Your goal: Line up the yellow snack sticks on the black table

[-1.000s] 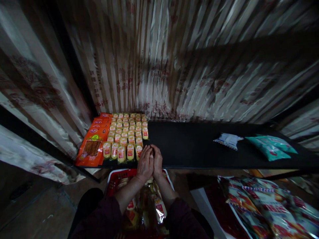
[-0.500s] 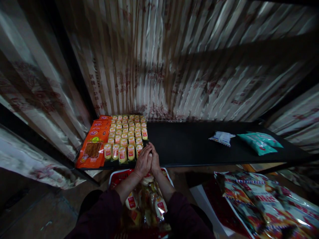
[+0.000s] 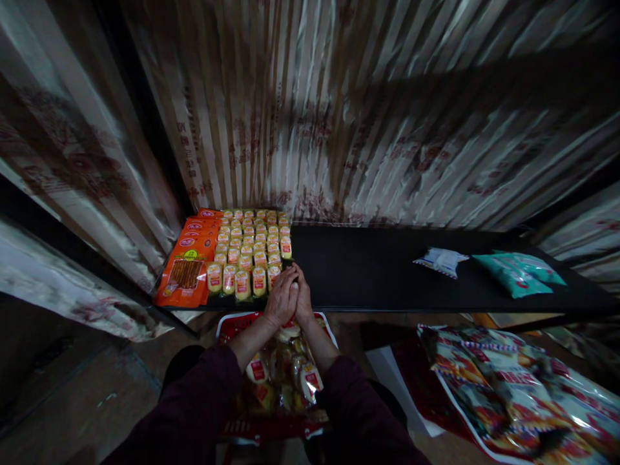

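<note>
My left hand (image 3: 279,301) and my right hand (image 3: 305,302) are pressed together at the front edge of the black shelf (image 3: 382,274). Their fingers are closed around something small, and a pale sliver of it shows at the fingertips. They touch the right end of the front row of yellow snack packets (image 3: 247,252), which lie in several neat rows on the shelf's left part. Orange flat packs (image 3: 188,271) overlap in a column left of those rows. Below my wrists a red basket (image 3: 228,321) holds more yellow packets (image 3: 285,378).
A white packet (image 3: 440,261) and green packets (image 3: 516,276) lie on the shelf's right end. Large printed bags (image 3: 508,387) are stacked on the floor at lower right. Striped shiny sheeting (image 3: 339,116) covers the back and left walls. Bare floor is at lower left.
My hands stay pressed together at the same spot by the front row. The view has shifted slightly, so the shelf sits higher in the picture.
</note>
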The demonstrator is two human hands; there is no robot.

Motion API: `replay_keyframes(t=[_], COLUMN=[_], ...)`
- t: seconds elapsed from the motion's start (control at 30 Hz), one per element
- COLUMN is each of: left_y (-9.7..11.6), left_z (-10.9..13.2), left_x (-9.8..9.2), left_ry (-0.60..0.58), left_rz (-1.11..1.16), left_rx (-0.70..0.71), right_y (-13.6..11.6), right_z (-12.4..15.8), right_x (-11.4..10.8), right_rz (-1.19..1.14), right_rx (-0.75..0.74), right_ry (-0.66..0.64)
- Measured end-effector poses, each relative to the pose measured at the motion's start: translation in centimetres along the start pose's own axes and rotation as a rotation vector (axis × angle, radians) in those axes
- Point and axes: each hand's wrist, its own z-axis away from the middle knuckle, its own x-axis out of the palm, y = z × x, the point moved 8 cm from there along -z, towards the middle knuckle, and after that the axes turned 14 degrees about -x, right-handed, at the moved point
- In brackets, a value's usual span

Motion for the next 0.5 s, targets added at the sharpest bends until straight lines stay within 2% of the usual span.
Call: replay_keyframes(t=[0.23, 0.5], left_y=[1.2, 1.5], left_z=[2.0, 7.0], left_x=[0.3, 0.2], left_ry=[-0.102, -0.138], left_rz=[-0.047, -0.063], left_rx=[0.026, 0.021], right_y=[1.4, 2.0], right_z=[3.3, 8.3], right_x=[-1.1, -2.3], right_rz=[0.021, 0.008], right_rx=[0.098, 0.136], right_ry=[-0.023, -0.026])
